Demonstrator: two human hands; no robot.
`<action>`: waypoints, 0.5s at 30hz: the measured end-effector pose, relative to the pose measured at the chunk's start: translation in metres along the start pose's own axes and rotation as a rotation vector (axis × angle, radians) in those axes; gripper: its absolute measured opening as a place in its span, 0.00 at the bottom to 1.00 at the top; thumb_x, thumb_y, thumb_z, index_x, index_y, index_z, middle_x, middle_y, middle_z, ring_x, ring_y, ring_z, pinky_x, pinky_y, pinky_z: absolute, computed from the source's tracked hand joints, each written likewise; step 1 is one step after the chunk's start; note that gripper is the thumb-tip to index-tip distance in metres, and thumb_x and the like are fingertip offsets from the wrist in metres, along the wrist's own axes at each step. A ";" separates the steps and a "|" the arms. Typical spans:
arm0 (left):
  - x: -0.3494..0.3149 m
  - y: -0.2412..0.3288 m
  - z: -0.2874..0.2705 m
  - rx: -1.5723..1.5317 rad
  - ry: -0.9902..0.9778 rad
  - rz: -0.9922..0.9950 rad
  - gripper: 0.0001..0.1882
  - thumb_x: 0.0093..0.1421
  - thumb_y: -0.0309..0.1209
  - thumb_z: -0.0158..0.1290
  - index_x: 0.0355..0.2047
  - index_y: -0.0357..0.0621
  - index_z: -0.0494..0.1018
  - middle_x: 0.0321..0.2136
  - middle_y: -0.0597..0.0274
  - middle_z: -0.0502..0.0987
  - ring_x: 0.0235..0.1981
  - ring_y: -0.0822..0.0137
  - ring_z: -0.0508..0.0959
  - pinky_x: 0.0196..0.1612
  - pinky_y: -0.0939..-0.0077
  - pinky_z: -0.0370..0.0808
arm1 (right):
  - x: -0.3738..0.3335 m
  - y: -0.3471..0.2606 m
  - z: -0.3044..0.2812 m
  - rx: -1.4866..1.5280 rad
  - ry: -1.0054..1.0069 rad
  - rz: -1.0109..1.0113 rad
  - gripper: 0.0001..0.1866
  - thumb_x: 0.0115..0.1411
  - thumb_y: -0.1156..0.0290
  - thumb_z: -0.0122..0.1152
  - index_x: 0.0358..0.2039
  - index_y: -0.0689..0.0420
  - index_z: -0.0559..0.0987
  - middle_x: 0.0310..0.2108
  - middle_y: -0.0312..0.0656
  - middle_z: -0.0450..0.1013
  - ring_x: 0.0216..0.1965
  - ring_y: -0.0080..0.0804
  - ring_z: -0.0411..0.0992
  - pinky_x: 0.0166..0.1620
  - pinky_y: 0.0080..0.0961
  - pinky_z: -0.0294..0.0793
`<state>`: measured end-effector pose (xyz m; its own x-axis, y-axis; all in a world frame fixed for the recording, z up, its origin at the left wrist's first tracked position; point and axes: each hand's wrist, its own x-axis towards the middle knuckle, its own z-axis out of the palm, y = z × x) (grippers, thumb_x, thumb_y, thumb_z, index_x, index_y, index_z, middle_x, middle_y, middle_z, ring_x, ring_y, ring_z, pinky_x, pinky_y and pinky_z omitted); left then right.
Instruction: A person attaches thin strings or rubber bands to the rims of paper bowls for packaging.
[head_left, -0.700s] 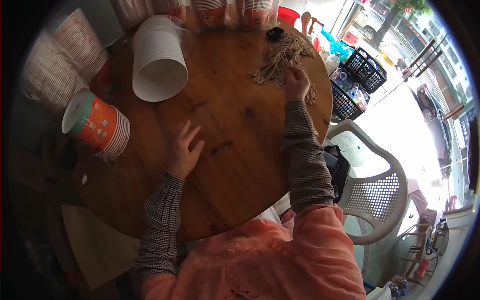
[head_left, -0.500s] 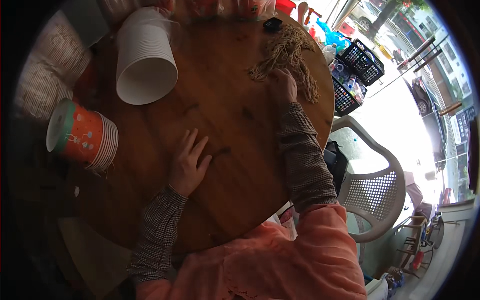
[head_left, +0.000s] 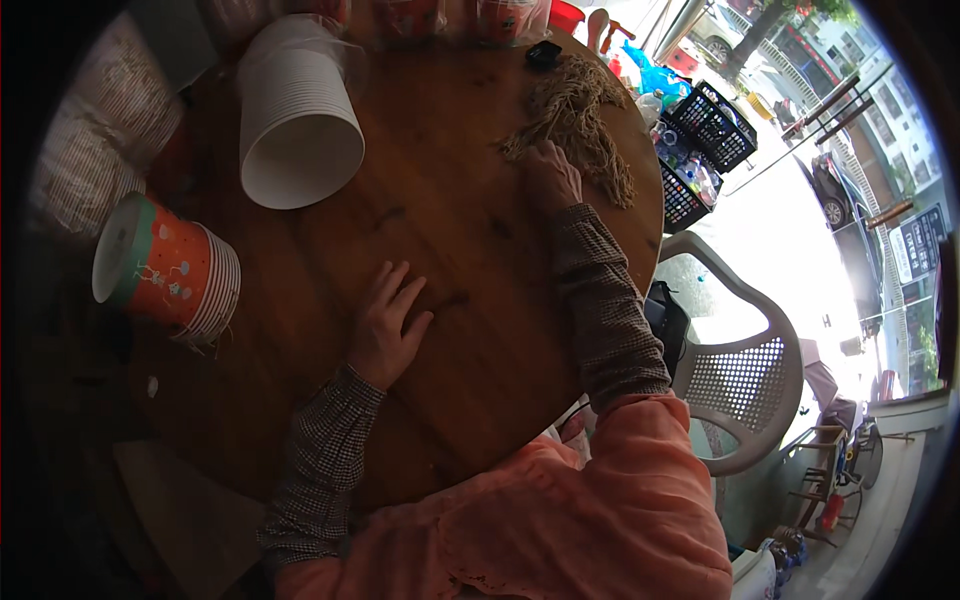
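My left hand (head_left: pixel 388 325) lies flat on the round brown wooden table (head_left: pixel 430 390), fingers spread and holding nothing. At the far right my right hand (head_left: pixel 553 180) has its fingers curled together at the near edge of a loose heap of tan strings (head_left: pixel 580 110). It appears to pinch some strands, though the fingertips are partly hidden. Left of centre, a nested stack of large white paper tubs (head_left: pixel 300 130) lies on its side, mouth toward me. Another stack of tubs, orange with a green band (head_left: pixel 172 268), lies at the left edge.
A small black object (head_left: pixel 543 54) sits behind the strings. Wrapped tub stacks (head_left: pixel 410 15) line the far edge, and more (head_left: pixel 105 130) stand at left. Beyond the table's right side are black crates (head_left: pixel 712 128) of bottles and a grey plastic chair (head_left: pixel 745 380).
My right hand has shifted slightly left and nearer along the strings' edge. The left hand has moved a little to the right, still flat. The view has shifted slightly.
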<state>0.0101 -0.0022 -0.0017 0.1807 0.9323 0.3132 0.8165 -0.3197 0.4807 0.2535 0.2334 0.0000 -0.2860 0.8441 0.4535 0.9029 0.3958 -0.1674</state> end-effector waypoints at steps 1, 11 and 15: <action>-0.008 -0.004 -0.004 -0.104 0.080 -0.047 0.22 0.61 0.33 0.56 0.55 0.41 0.70 0.57 0.48 0.67 0.61 0.48 0.64 0.60 0.59 0.66 | -0.010 -0.029 -0.012 0.113 -0.028 -0.094 0.08 0.58 0.68 0.56 0.37 0.55 0.74 0.40 0.46 0.68 0.45 0.48 0.69 0.43 0.43 0.72; -0.011 -0.006 -0.038 -0.995 0.337 -0.728 0.31 0.70 0.53 0.36 0.26 0.39 0.72 0.20 0.64 0.72 0.21 0.72 0.71 0.28 0.75 0.69 | -0.083 -0.188 -0.059 0.886 -0.300 -0.399 0.05 0.62 0.75 0.54 0.38 0.59 0.71 0.33 0.46 0.71 0.36 0.47 0.74 0.38 0.34 0.74; -0.002 0.016 -0.054 -0.730 0.217 -0.887 0.27 0.71 0.49 0.39 0.26 0.39 0.71 0.19 0.66 0.70 0.21 0.73 0.71 0.26 0.75 0.68 | -0.092 -0.196 -0.055 0.903 -0.247 -0.424 0.06 0.62 0.76 0.54 0.39 0.61 0.71 0.34 0.46 0.71 0.35 0.45 0.74 0.37 0.32 0.74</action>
<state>-0.0067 -0.0188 0.0497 -0.4497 0.8515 -0.2695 0.0876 0.3424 0.9355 0.1200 0.0588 0.0390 -0.6755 0.5817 0.4531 0.1633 0.7173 -0.6774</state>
